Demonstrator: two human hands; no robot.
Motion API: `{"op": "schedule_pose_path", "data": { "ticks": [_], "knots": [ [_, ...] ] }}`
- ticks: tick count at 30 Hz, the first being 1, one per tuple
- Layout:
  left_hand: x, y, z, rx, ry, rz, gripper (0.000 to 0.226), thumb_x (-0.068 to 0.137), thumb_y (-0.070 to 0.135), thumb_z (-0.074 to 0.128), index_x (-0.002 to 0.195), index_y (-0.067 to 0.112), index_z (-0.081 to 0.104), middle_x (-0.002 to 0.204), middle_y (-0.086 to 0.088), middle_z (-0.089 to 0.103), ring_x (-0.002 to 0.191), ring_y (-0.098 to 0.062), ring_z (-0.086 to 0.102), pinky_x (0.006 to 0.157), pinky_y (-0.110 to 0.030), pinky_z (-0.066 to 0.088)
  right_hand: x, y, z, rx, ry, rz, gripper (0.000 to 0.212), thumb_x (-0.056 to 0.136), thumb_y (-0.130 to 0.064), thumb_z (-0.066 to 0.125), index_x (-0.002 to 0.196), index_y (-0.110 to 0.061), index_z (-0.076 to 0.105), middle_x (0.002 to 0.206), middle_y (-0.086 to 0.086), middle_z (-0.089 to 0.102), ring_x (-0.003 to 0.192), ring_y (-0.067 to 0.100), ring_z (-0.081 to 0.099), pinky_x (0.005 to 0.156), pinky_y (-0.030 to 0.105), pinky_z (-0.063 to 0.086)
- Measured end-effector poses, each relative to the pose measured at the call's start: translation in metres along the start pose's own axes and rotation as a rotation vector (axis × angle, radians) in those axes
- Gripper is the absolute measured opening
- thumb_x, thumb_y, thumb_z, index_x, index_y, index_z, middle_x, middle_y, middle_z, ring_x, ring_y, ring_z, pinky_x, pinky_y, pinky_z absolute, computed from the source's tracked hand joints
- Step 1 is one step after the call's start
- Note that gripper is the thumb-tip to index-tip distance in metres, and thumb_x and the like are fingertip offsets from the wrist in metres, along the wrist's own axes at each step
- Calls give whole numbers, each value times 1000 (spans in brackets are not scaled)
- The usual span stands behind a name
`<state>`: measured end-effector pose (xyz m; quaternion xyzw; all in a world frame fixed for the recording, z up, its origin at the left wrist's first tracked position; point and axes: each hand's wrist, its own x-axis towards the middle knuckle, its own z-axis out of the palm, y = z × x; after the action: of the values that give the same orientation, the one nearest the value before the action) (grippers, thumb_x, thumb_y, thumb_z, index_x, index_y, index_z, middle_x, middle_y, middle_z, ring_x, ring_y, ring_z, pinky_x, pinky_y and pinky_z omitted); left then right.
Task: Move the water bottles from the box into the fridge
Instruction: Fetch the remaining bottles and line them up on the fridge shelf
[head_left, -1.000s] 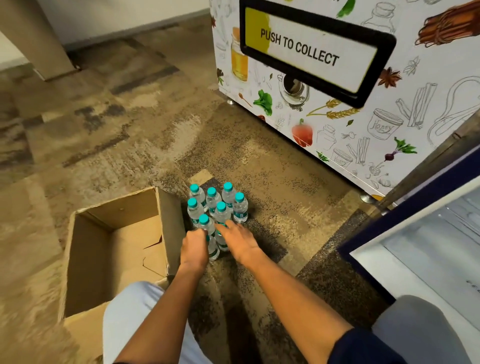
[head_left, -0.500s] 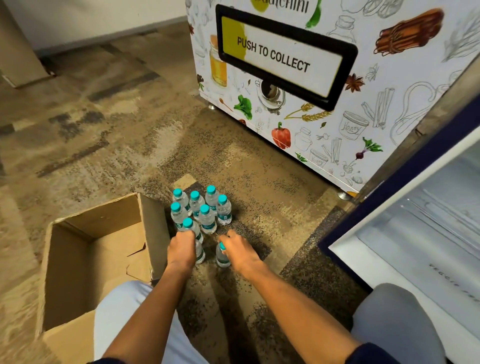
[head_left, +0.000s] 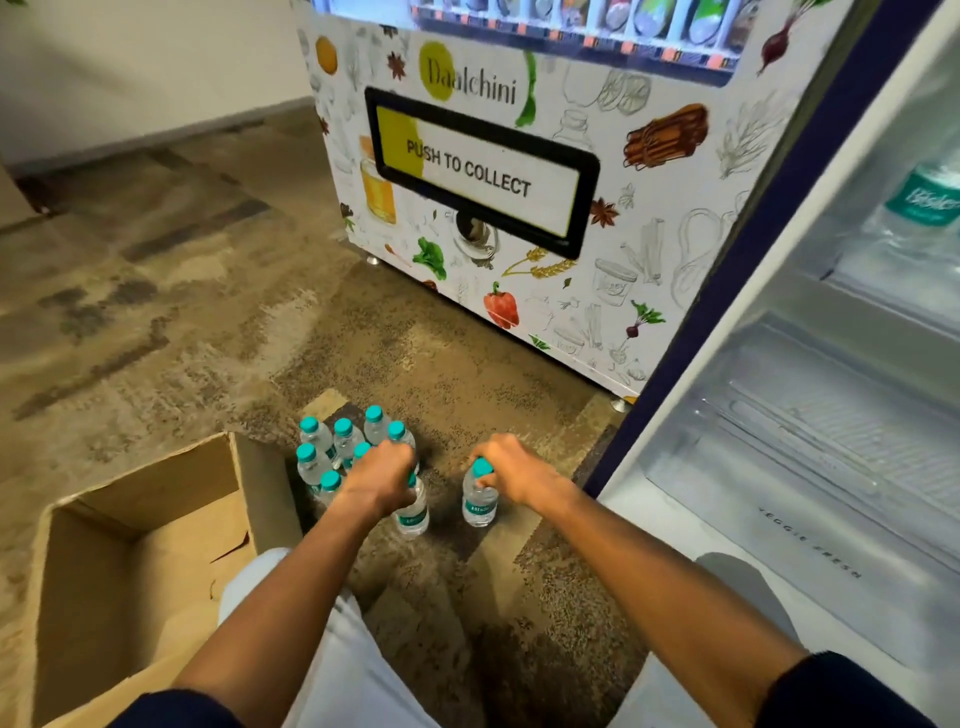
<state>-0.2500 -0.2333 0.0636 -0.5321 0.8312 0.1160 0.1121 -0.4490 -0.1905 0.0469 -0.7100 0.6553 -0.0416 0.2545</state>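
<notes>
Several small clear water bottles with teal caps (head_left: 332, 452) stand in a cluster on the carpet, right of an open cardboard box (head_left: 140, 540) that looks empty. My left hand (head_left: 382, 475) grips the top of one bottle (head_left: 413, 512) at the cluster's near right edge. My right hand (head_left: 511, 473) grips the cap end of another bottle (head_left: 479, 501), apart from the cluster to the right. The open fridge (head_left: 810, 426) is on the right, with a water bottle (head_left: 914, 208) on an upper shelf.
A vending machine (head_left: 545, 182) with a "PUSH TO COLLECT" flap stands behind the bottles, close against the fridge. My knees in light trousers are at the bottom. Patterned carpet (head_left: 156, 291) stretches out to the left.
My right hand has carried its bottle rightward, away from the cluster. My left hand has closed on a bottle and drawn it toward me. The view has tilted up.
</notes>
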Motion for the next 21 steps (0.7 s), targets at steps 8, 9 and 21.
{"op": "schedule_pose_path", "data": {
  "ticks": [8, 9, 21],
  "knots": [
    [6, 79, -78, 57, 23, 346, 34, 79, 25, 74, 110, 12, 67, 106, -10, 68, 97, -24, 63, 78, -29, 51, -53, 26, -90, -210, 69, 68, 42, 86, -33, 74, 124, -22, 62, 122, 5, 64, 110, 24, 60, 87, 36, 51],
    [6, 90, -87, 71, 29, 381, 37, 79, 26, 74, 113, 13, 66, 109, -10, 67, 101, -25, 61, 81, -30, 49, -62, 29, -100, -237, 82, 68, 42, 84, -37, 74, 122, -24, 62, 121, 4, 64, 109, 24, 60, 87, 38, 52],
    [-12, 216, -173, 288, 125, 690, 41, 76, 29, 80, 113, 19, 68, 111, -1, 68, 98, -18, 63, 79, -28, 53, -160, 70, -199, -141, 131, 120, 40, 73, -46, 82, 104, -23, 70, 103, -4, 69, 84, 13, 60, 76, 35, 56]
  ]
}}
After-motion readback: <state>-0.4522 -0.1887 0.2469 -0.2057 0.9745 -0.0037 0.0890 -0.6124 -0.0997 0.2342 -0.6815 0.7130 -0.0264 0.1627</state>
